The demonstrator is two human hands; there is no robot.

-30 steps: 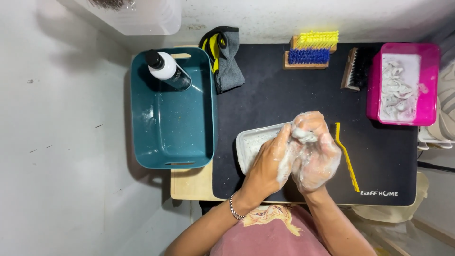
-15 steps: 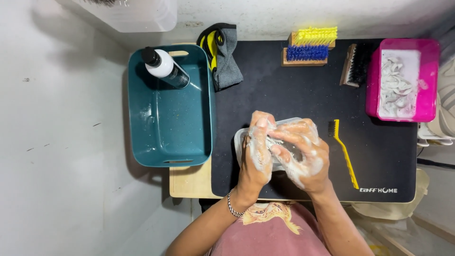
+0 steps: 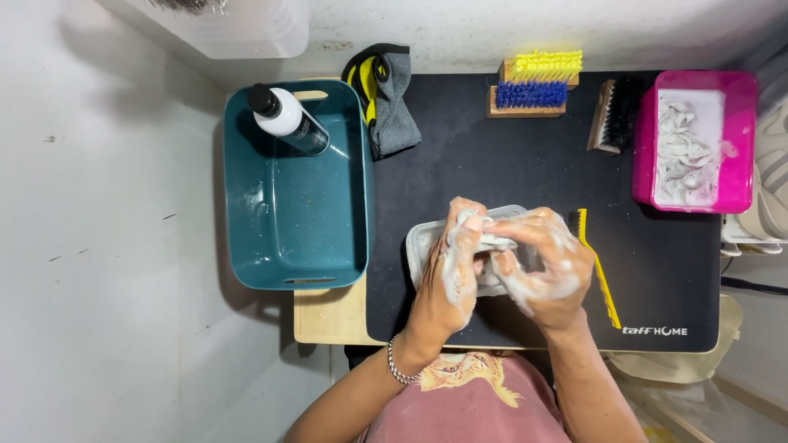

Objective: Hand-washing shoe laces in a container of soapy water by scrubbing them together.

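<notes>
Suds coat my left hand [image 3: 455, 275] and right hand [image 3: 546, 271], both curled tight around a soapy white strip [image 3: 491, 240] above the small clear tray [image 3: 423, 246] near the black mat's [image 3: 509, 156] front edge; yellow brush [image 3: 597, 267] just right.

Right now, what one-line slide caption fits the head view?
Two soapy hands, left hand and right hand, rub a small pale item over a clear plastic tray on a black mat.

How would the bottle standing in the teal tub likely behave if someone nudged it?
The bottle looks tall and narrow and leans toward the wall of the teal tub, so it would probably tip. Its round body suggests it may then roll.
</notes>
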